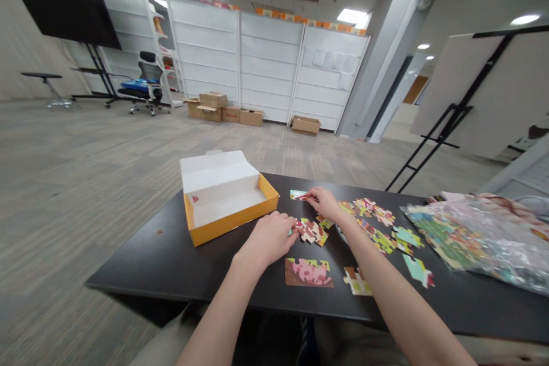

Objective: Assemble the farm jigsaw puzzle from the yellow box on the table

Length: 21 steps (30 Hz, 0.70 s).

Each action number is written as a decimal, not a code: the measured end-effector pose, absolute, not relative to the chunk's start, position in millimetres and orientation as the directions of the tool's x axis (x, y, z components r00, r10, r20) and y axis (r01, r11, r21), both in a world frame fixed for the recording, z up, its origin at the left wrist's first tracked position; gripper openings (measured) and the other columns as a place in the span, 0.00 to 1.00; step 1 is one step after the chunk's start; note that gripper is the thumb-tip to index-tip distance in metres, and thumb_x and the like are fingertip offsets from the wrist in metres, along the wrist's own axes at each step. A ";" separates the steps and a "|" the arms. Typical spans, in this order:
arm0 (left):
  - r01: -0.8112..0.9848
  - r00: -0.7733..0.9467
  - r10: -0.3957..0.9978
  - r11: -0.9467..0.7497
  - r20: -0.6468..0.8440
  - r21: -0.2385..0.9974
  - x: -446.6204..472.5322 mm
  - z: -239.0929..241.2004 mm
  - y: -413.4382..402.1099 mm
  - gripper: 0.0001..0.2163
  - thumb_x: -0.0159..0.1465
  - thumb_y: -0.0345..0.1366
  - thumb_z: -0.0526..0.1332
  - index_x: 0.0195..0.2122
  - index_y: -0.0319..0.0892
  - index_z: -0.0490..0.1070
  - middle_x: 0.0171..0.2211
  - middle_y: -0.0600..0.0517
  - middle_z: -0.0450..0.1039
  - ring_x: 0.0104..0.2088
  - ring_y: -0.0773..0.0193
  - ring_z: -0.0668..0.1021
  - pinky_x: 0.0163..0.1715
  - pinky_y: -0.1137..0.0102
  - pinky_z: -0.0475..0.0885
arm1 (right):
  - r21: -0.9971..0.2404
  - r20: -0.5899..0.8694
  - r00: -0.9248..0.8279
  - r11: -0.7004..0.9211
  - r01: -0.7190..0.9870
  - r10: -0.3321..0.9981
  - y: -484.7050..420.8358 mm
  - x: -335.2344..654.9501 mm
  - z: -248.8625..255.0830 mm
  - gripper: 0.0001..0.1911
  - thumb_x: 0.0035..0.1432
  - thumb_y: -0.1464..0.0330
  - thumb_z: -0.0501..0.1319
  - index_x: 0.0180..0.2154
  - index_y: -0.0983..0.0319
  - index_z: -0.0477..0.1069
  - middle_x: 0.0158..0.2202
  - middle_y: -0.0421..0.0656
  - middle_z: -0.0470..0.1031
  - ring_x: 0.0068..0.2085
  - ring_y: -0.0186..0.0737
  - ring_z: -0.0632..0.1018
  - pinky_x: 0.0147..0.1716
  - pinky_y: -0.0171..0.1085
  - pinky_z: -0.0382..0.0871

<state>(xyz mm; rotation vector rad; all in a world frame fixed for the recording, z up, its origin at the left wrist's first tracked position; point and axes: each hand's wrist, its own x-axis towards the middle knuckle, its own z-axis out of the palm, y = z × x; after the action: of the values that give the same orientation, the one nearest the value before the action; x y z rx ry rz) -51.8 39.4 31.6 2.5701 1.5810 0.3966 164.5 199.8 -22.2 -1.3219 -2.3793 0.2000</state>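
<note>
Right hand [322,202] pinches puzzle piece [297,195] at nine o'clock. Left hand [273,233], grasp: cannot tell, meets brown-patched pieces [309,231]; yellow box [234,222] at its ten o'clock.

The left grip [272,234] and right grip [323,203] are bare hands with slender fingers; the slim left forearm [223,309] and right forearm [386,280] are bare too. At the near left, pale greyish-beige cloth [169,334] covers a leg; dark blue, pale-striped footwear [307,340], perhaps, shows dimly.

Left hand [273,234] is at brown-and-cream puzzle pieces [312,231], right hand [322,203] at another piece [297,195], open yellow box [235,221] left of both.
</note>
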 end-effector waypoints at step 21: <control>0.855 0.431 0.893 -0.450 0.130 0.258 -47.5 34.9 44.1 0.10 0.71 0.40 0.56 0.45 0.44 0.75 0.44 0.47 0.79 0.47 0.54 0.78 0.41 0.66 0.71 | 0.032 -0.015 0.116 -0.115 0.993 0.993 14.2 383.3 10.8 0.24 0.55 0.47 0.61 0.25 0.60 0.74 0.27 0.49 0.79 0.32 0.49 0.80 0.28 0.38 0.63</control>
<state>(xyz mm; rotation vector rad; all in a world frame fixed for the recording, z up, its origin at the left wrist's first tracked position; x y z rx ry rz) -47.5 44.1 34.9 2.5247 1.5544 0.3720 383.3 14.2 10.8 -2.3718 -2.1114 -0.0167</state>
